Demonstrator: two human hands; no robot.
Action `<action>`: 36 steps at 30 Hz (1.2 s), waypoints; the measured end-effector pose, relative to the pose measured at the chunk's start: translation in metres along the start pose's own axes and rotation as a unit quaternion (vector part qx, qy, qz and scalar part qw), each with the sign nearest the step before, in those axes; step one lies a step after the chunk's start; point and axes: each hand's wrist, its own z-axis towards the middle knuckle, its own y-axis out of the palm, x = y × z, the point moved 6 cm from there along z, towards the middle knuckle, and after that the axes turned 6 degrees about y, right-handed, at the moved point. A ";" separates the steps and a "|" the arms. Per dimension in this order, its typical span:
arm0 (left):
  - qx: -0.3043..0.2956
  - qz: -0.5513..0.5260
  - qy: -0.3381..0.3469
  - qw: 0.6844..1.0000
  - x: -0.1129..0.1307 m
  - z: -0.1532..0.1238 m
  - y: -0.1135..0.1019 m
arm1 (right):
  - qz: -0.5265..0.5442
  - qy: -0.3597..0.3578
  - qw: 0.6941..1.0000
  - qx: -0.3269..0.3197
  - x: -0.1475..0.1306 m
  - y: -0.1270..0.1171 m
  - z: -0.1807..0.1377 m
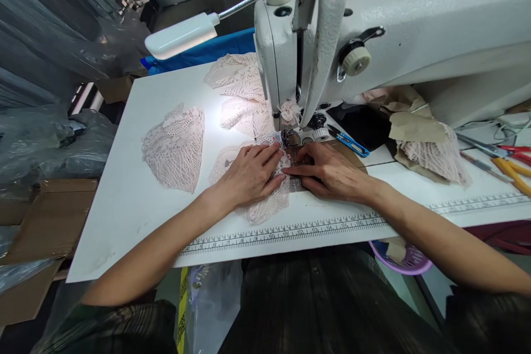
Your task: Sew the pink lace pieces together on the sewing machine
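My left hand (249, 174) lies flat, fingers stretched out, on a piece of pale pink lace (265, 207) just in front of the presser foot (290, 138) of a white sewing machine (373, 22). My right hand (327, 172) rests beside it, fingers pressed together on the lace edge and the plate under the needle. The fingertips of both hands meet near the foot.
More lace pieces lie on the white table (124, 221): one at left (176, 146), others behind the needle (240, 88). Blue thread snips (350, 142), red and yellow scissors (512, 163), a lamp (180, 36), a printed ruler (290, 230), a purple basket (404, 260).
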 end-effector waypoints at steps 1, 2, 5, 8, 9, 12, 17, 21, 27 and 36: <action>-0.005 0.000 0.010 1.000 -0.003 0.002 0.001 | 0.002 0.008 1.000 0.003 0.002 0.001 0.001; -0.007 0.000 0.019 1.000 -0.006 0.004 0.002 | 0.003 0.014 1.000 0.006 0.003 0.001 0.002; 0.002 -0.005 0.024 1.000 -0.013 0.006 0.001 | -0.003 0.019 1.000 0.015 0.004 0.002 0.002; 0.019 -0.013 0.017 1.000 -0.015 0.004 0.001 | -0.007 0.018 1.000 0.015 0.004 0.002 0.001; 0.025 -0.014 0.015 0.999 -0.015 0.003 0.001 | -0.007 0.020 1.000 0.014 0.004 0.002 0.001; 0.040 -0.018 0.017 0.999 -0.015 0.002 0.002 | -0.001 0.027 1.000 0.012 0.006 0.002 0.001; 0.061 -0.018 0.021 0.998 -0.016 0.002 0.001 | 0.000 0.024 1.000 0.014 0.005 0.002 0.002; 0.057 -0.025 0.025 0.998 -0.018 0.001 0.001 | -0.015 0.035 0.999 0.009 0.003 0.003 0.003; 0.053 -0.026 0.026 0.998 -0.019 0.000 0.002 | -0.013 0.036 0.999 0.011 0.002 0.003 0.004; 0.063 -0.027 0.028 0.997 -0.019 0.001 0.005 | 0.014 0.026 0.999 0.025 0.004 0.001 0.003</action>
